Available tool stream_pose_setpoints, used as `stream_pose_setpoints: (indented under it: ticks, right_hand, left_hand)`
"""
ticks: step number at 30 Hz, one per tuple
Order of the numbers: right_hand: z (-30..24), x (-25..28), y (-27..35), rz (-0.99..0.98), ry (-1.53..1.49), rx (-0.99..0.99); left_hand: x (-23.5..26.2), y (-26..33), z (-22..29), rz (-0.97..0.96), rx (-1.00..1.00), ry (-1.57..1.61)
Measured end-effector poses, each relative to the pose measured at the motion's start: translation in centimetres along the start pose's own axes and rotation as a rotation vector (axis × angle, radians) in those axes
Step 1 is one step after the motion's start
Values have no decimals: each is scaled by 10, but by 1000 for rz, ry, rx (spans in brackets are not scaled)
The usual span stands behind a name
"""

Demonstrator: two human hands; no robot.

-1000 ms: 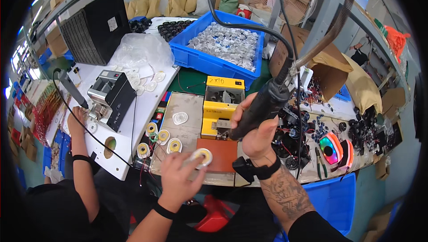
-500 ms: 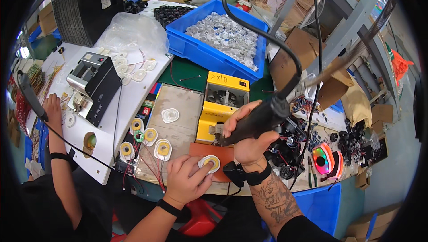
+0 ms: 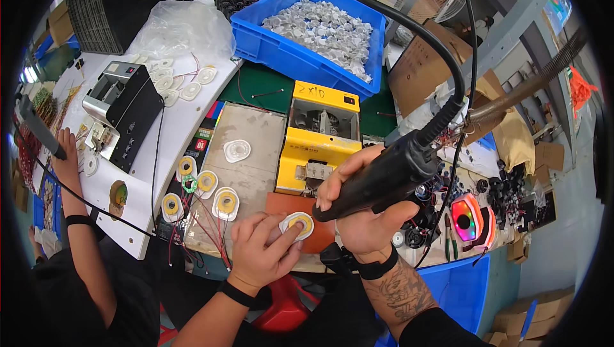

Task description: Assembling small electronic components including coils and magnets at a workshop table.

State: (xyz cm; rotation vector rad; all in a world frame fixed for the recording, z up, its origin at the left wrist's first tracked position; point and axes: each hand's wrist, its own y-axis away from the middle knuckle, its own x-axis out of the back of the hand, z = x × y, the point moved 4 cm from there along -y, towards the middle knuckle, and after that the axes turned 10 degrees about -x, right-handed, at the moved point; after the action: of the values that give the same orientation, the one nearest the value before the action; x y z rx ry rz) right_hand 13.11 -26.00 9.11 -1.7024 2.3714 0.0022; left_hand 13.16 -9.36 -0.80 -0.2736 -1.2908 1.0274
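Observation:
My left hand is closed on a white plastic disc with a yellow ring, its index fingertip on the ring. The disc is over the edge of an orange-brown mat. My right hand is wrapped round a thick black corded hand tool, tilted down to the left. Its lower end is near the disc, and its working tip is hard to make out. To the left of my left hand lie similar discs with yellow rings and red wires, beside a small green ring. A plain white disc lies farther back.
Behind the mat stands a yellow machine. A blue crate of white plastic parts is beyond it. At left, a co-worker's hand is beside a black-and-silver machine. Pliers and a lit colored device lie right.
The black tool has tilted, with its upper part swinging right. My left hand and the disc have shifted slightly left and up. The view has shifted a little.

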Motion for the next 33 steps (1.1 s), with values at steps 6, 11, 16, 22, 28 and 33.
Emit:
stream_pose_setpoints:
  ticks: [6,11,16,22,28,33]
  right_hand:
    - [5,-1,5,13,-6,-21]
    - [15,-1,8,32,-9,15]
    - [16,1,15,40,18,80]
    - [19,1,2,-106,-32,-28]
    - [-22,4,-35,-30,-154,268]
    - [7,-3,-38,-26,44,158]
  left_hand:
    - [0,1,0,-5,2,8]
    - [1,-1,1,-1,-10,2]
    - [0,-2,2,5,-2,-3]
    - [1,3,-1,-10,-10,-9]
    - [3,-4,2,51,-9,31]
    - [1,1,-3,57,36,70]
